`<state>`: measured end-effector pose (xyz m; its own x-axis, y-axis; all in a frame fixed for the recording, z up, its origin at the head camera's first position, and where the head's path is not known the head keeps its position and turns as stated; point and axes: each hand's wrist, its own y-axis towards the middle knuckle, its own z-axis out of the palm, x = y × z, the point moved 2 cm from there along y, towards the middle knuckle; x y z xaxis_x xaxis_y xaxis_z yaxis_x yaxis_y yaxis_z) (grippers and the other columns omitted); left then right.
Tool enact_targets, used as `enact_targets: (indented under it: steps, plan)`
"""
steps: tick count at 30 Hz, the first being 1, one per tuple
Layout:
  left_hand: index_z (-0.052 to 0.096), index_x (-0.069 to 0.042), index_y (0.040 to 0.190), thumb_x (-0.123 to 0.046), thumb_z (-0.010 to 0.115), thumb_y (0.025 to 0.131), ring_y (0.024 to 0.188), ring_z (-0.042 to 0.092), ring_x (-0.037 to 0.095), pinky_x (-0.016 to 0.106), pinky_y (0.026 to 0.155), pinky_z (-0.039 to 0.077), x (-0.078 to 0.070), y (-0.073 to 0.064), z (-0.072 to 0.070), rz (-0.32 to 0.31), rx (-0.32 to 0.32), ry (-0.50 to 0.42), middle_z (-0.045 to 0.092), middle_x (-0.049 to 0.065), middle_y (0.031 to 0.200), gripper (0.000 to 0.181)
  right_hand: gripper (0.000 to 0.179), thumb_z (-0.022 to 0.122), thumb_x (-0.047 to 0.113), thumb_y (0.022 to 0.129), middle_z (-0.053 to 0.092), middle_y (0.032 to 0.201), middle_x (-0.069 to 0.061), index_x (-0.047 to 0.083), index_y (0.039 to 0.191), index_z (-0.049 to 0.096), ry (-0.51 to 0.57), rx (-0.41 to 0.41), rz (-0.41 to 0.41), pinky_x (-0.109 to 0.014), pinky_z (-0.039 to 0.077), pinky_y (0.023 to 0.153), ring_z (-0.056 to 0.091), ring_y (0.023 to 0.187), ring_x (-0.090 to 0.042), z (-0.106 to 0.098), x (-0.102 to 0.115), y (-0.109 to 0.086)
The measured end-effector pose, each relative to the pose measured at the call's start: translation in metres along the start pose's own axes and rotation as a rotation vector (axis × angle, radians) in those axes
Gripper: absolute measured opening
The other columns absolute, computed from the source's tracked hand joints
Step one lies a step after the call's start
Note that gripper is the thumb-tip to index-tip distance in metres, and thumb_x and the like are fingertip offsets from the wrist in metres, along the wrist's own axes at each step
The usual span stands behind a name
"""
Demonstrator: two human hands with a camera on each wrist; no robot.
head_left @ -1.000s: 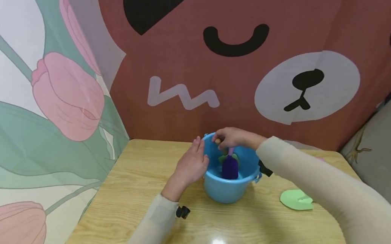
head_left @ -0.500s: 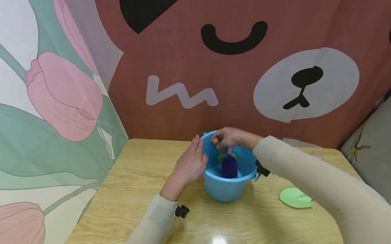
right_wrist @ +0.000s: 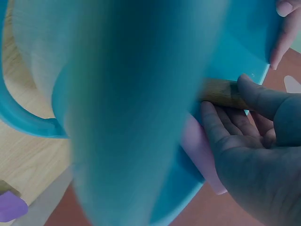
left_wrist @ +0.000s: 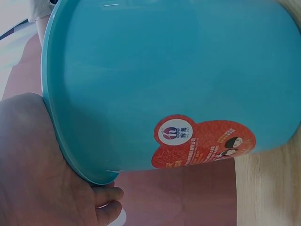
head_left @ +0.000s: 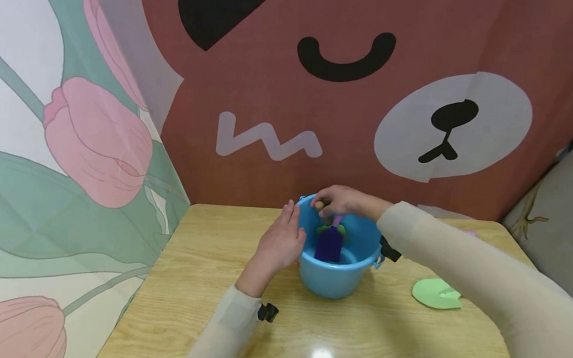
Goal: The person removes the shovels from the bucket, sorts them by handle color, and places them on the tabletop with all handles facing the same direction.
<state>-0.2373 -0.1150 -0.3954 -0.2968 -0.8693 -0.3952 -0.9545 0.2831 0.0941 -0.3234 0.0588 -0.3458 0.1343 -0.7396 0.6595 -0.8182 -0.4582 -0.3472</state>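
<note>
A light-blue toy bucket (head_left: 330,284) stands upright on the wooden table. My left hand (head_left: 280,241) rests against its left rim with fingers extended; the left wrist view shows the palm beside the rim (left_wrist: 54,117). My right hand (head_left: 345,200) reaches over the opening and grips a wooden handle (right_wrist: 223,92) between thumb and fingers; what the handle ends in is hidden. Inside the bucket leans a dark purple toy shovel (head_left: 329,245), its pinkish handle (right_wrist: 201,149) lying under my right hand. Something green (head_left: 341,230) shows behind the shovel blade, mostly covered.
To the bucket's right lies a light-green shovel blade (head_left: 435,294), partly covered by my right sleeve. A small pink piece (head_left: 471,234) shows beyond the sleeve. Printed cloth (head_left: 246,176) hangs along the table's back edge. The bucket's handle (right_wrist: 28,125) hangs at its side.
Inside the bucket, the purple shovel's blade has swung to the left and now lies slanted. Both hands stay nearly where they were.
</note>
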Motion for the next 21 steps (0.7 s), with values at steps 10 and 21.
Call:
enact_targets:
  steps: [10,21]
  plan:
    - [0.018,-0.003,0.161,-0.036,0.033,0.109,0.157,0.008,0.023,0.043,0.125,0.02,-0.0007,-0.0013,-0.0009,-0.006,0.006,-0.009,0.009,0.011,0.17,0.064,0.037,0.06,0.007,0.101,0.054,0.14,-0.017,0.011,0.138,0.061,0.005,0.017,-0.022,-0.049,0.056,0.094,0.067,0.11,-0.038,-0.0013,-0.0006,-0.0016]
    - [0.017,-0.003,0.161,-0.034,0.033,0.109,0.157,0.008,0.024,0.043,0.125,0.019,-0.0009,-0.0018,-0.0019,0.003,0.01,-0.014,0.009,0.011,0.17,0.063,0.037,0.061,0.011,0.101,0.057,0.138,-0.015,0.016,0.138,0.062,-0.006,-0.01,-0.051,-0.052,0.059,0.086,0.065,0.114,-0.039,-0.004,0.0008,-0.005]
